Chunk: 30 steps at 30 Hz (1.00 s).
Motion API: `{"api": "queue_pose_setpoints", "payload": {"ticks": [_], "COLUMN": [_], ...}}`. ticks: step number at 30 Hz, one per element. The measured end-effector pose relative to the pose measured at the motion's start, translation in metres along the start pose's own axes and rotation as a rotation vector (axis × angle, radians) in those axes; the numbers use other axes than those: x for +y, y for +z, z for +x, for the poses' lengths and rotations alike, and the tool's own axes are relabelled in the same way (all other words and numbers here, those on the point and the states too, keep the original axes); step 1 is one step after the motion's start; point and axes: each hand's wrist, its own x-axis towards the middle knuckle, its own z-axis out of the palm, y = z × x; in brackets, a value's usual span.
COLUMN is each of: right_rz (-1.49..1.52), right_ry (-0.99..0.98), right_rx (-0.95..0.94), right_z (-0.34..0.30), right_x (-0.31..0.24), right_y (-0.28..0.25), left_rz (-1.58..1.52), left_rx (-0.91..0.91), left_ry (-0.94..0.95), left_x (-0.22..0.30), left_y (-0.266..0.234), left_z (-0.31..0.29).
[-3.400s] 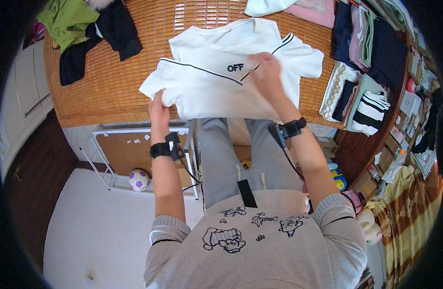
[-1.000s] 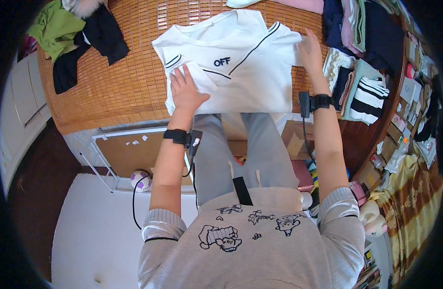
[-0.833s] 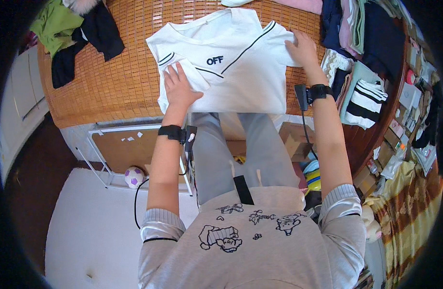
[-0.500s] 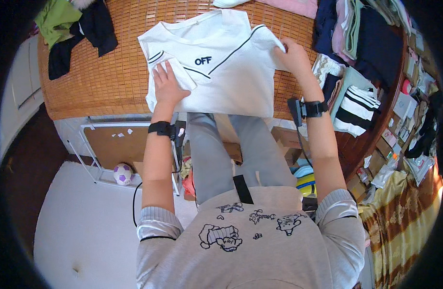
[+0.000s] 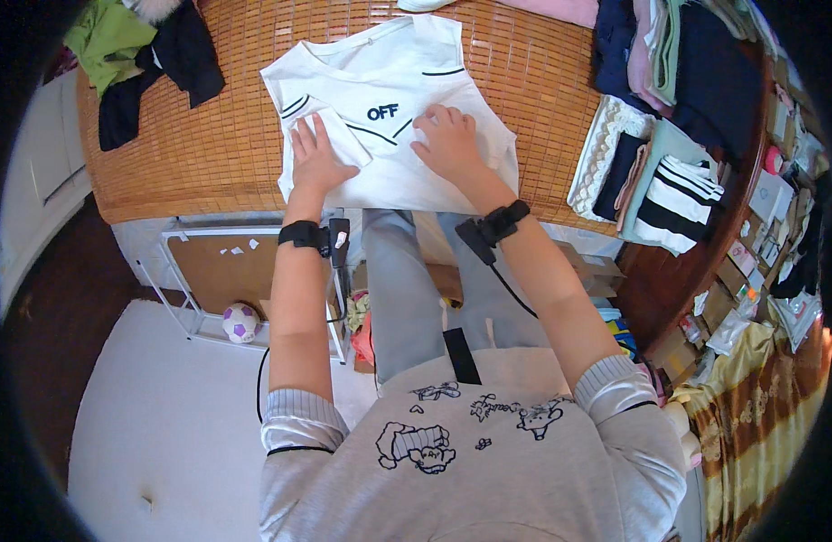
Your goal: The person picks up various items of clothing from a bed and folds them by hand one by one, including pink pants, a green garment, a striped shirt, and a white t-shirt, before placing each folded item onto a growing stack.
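A white short-sleeved shirt with black trim lines and dark lettering lies spread in front of me, its neckline at the far side. Both its sides are turned inward over the front. My left hand rests flat on the folded left sleeve, fingers spread and thumb out. On the right half of the shirt my right hand presses down with bent, parted fingers. It covers part of the turned-in right sleeve, so the sleeve's end is hidden.
The shirt lies on a woven bamboo mat. Folded clothes, including a black-and-white striped piece, are stacked at the right. Dark garments and a green one lie far left. A ball sits below the near edge.
My right hand has moved left from the shirt's right edge to its middle, folding the right sleeve inward. My left hand has stayed on the left sleeve.
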Motion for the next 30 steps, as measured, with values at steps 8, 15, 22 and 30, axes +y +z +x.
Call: {"api": "queue_pose_setpoints", "payload": {"ticks": [8,15,22,30], "right_rz": [-0.084,-0.258,0.173,0.670], "right_ry": [-0.015,-0.014,0.163,1.135], "right_rx": [-0.062,-0.049,0.190,0.997], "right_z": [-0.026,-0.025,-0.045,-0.184], "right_x": [0.018,0.018,0.007,0.048], "right_y": [0.013,0.029,0.010,0.064], "left_rz": [-0.016,-0.070,-0.652,-1.186], "left_rx": [-0.016,0.019,0.360,0.606], "left_ry": [0.005,0.066,0.356,-0.312], "left_x": [-0.005,-0.012,-0.060,-0.127], "left_y": [0.003,0.007,0.026,0.116], "left_z": [0.000,-0.001,-0.025,-0.083]}}
